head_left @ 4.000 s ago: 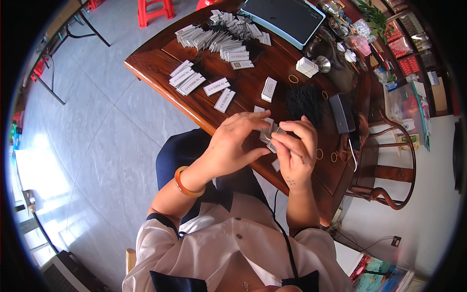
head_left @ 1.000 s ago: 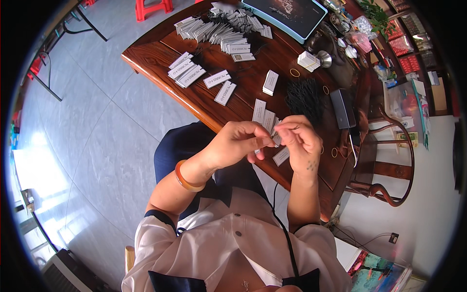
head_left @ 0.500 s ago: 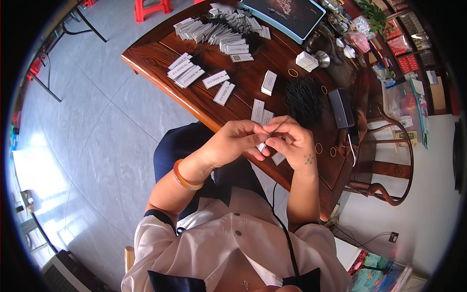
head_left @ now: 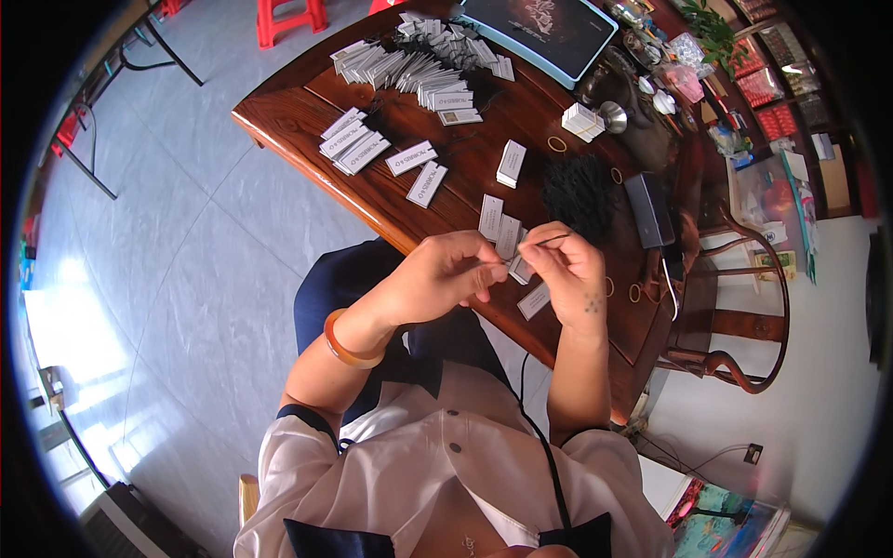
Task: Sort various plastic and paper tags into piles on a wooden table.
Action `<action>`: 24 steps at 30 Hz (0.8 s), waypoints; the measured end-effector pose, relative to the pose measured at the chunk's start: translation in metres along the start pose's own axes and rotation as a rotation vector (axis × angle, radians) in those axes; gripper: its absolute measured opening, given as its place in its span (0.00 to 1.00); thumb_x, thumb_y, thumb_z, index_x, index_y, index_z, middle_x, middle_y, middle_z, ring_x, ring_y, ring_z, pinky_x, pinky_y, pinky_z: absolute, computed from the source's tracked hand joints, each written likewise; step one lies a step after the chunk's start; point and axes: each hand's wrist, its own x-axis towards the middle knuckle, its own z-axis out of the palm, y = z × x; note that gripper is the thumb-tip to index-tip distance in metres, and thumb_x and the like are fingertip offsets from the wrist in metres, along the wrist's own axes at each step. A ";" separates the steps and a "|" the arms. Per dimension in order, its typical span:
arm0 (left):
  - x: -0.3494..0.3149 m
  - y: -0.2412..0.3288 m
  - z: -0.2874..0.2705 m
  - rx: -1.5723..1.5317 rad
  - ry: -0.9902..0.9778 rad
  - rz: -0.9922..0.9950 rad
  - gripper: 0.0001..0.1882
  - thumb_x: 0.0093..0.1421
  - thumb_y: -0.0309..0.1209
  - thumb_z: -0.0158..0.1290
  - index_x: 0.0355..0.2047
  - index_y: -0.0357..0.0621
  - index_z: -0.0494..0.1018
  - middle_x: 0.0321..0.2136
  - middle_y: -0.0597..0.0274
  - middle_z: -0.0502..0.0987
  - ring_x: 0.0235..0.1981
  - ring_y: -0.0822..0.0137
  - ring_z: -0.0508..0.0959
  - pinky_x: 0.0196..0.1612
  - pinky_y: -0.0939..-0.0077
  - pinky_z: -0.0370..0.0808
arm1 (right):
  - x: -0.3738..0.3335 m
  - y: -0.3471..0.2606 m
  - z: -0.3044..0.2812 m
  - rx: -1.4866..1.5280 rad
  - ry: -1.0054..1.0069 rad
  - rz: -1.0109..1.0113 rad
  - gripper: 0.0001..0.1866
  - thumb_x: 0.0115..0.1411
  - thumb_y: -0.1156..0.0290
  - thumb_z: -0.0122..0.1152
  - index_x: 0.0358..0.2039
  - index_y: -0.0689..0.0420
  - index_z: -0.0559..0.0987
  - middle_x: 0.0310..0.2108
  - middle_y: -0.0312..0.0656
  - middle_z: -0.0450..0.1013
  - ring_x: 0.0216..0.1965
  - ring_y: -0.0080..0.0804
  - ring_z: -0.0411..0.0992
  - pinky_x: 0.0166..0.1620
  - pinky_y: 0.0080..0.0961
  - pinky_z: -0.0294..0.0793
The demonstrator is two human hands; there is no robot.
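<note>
My left hand (head_left: 460, 268) is closed in a pinch over the table's near edge; what its fingertips hold is too small to make out. To its right, my right hand (head_left: 569, 274) pinches a thin black string (head_left: 555, 238) between thumb and forefinger. A gap separates the two hands. White hang tags (head_left: 491, 218) lie just beyond my fingers, and another hang tag (head_left: 534, 301) rests below, between the hands. Past my right hand is a bundle of black strings (head_left: 575, 195). A small stack of tags (head_left: 510, 164) stands farther off.
The dark wooden table (head_left: 307, 107) carries a large heap of strung tags (head_left: 409, 70) at its far left. A dark box (head_left: 649, 209) and rubber bands (head_left: 556, 144) lie to the right. At the back is a blue-rimmed tray (head_left: 549, 37). A wooden chair (head_left: 735, 325) stands at right.
My hands were together at the fingertips; now they are apart, the right one slightly higher with the black string showing above its fingers.
</note>
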 end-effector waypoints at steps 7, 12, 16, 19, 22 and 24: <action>0.022 -0.002 -0.013 0.961 0.439 0.328 0.20 0.52 0.25 0.60 0.46 0.42 0.71 0.32 0.55 0.77 0.34 0.58 0.78 0.36 0.68 0.74 | 0.018 0.006 0.011 -0.721 0.219 -0.289 0.09 0.58 0.73 0.61 0.39 0.59 0.78 0.38 0.42 0.74 0.30 0.33 0.73 0.38 0.27 0.71; 0.044 -0.013 -0.026 1.353 0.670 0.345 0.25 0.47 0.25 0.62 0.47 0.45 0.71 0.44 0.57 0.75 0.45 0.53 0.73 0.49 0.64 0.71 | 0.011 0.008 -0.006 -1.014 0.087 -0.218 0.15 0.52 0.69 0.66 0.42 0.54 0.78 0.42 0.40 0.75 0.41 0.37 0.72 0.52 0.38 0.64; 0.039 -0.014 -0.025 1.414 0.741 0.373 0.25 0.45 0.25 0.63 0.46 0.46 0.72 0.51 0.58 0.72 0.47 0.52 0.72 0.51 0.63 0.70 | 0.008 0.004 0.001 -1.126 -0.036 -0.192 0.22 0.48 0.68 0.69 0.45 0.54 0.76 0.48 0.40 0.73 0.52 0.37 0.68 0.61 0.46 0.56; 0.029 -0.014 -0.028 1.283 0.721 0.425 0.22 0.45 0.26 0.64 0.43 0.46 0.74 0.49 0.59 0.73 0.46 0.53 0.72 0.49 0.64 0.71 | 0.013 0.002 0.003 -1.173 -0.089 -0.199 0.26 0.47 0.67 0.70 0.48 0.54 0.74 0.51 0.40 0.72 0.54 0.39 0.67 0.63 0.48 0.53; 0.025 -0.013 -0.029 1.119 0.677 0.477 0.17 0.46 0.26 0.63 0.39 0.45 0.75 0.46 0.59 0.75 0.44 0.53 0.73 0.48 0.64 0.72 | 0.022 0.007 0.008 -1.239 -0.115 -0.221 0.28 0.46 0.66 0.70 0.49 0.55 0.73 0.51 0.42 0.72 0.55 0.40 0.67 0.62 0.46 0.55; 0.025 -0.013 -0.033 0.961 0.692 0.516 0.15 0.48 0.26 0.63 0.38 0.44 0.76 0.45 0.59 0.76 0.44 0.54 0.73 0.47 0.65 0.72 | 0.033 0.008 0.008 -1.274 -0.139 -0.232 0.30 0.45 0.66 0.71 0.50 0.55 0.72 0.50 0.43 0.72 0.55 0.40 0.67 0.62 0.46 0.56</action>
